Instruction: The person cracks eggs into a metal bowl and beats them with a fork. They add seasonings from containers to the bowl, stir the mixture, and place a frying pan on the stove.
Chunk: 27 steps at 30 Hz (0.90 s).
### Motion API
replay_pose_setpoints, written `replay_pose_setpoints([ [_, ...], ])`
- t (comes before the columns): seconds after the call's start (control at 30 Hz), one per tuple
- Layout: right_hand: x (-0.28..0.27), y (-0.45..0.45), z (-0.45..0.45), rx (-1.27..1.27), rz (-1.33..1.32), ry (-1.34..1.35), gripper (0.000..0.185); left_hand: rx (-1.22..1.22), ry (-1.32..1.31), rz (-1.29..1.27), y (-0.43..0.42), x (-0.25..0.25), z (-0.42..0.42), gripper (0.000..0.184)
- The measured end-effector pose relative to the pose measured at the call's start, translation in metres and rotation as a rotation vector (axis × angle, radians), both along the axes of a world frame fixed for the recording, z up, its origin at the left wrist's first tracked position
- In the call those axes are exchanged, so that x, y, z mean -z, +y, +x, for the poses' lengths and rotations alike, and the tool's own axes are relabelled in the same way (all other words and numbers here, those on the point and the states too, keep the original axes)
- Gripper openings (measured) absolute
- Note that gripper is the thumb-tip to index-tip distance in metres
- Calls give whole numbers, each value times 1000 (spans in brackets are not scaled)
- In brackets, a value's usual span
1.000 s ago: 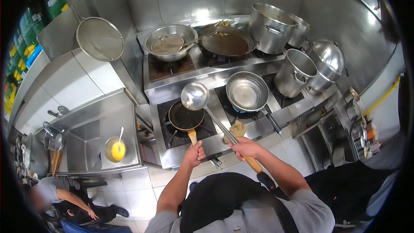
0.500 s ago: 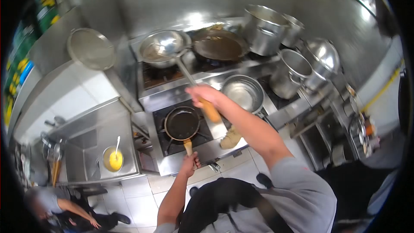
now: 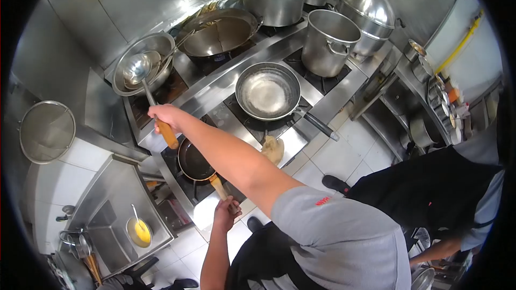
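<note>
My right hand point(image 3: 165, 116) is closed around the wooden grip of a long metal ladle point(image 3: 148, 92). The ladle's cup is over the left side of a wide metal bowl point(image 3: 154, 42) at the back left of the stove; I cannot tell whether it touches. Other utensils rest in that bowl. Below my right forearm, a small dark frying pan point(image 3: 192, 160) sits on the front burner, partly covered by the arm. Its light handle point(image 3: 217, 186) is gripped by my left hand point(image 3: 227, 212). A crumpled beige cloth point(image 3: 273, 149) lies on the stove's front edge.
A larger frying pan point(image 3: 267, 92) sits on the burner to the right, handle over the edge. Behind are a wok point(image 3: 215, 38) and tall pots point(image 3: 277, 2). At left, a sink point(image 3: 110, 217) holds a bowl of yellow liquid point(image 3: 142, 232). A person point(image 3: 430, 198) stands close on the right.
My view has turned right, so the stove and sink appear further left. The right hand still holds the ladle over the bowl, and the left still grips the pan handle.
</note>
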State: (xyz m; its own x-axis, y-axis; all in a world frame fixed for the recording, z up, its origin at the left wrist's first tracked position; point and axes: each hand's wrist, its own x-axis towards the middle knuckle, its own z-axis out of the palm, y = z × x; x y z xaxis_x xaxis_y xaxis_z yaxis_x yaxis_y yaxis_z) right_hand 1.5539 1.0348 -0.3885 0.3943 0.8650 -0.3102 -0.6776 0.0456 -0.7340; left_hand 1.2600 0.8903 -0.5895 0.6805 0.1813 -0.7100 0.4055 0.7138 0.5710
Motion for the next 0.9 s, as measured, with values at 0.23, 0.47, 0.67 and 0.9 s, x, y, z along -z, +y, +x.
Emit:
replay_pose_setpoints([
  [0.23, -1, -10, -3, 7, 173, 103, 33, -27, -96, -39, 11, -15, -62, 42],
  [0.47, 3, -100, -38, 76, 91, -27, 49, -397, 15, 319, 65, -38, -229, 30],
  [0.67, 153, -284, -182, 67, -533, -534, 50, -655, 26, 380, 117, -60, -281, 14],
  [0.9, 242, -196, -233, 7, -282, 105, 27, -333, 1, 196, 96, -47, -214, 18],
])
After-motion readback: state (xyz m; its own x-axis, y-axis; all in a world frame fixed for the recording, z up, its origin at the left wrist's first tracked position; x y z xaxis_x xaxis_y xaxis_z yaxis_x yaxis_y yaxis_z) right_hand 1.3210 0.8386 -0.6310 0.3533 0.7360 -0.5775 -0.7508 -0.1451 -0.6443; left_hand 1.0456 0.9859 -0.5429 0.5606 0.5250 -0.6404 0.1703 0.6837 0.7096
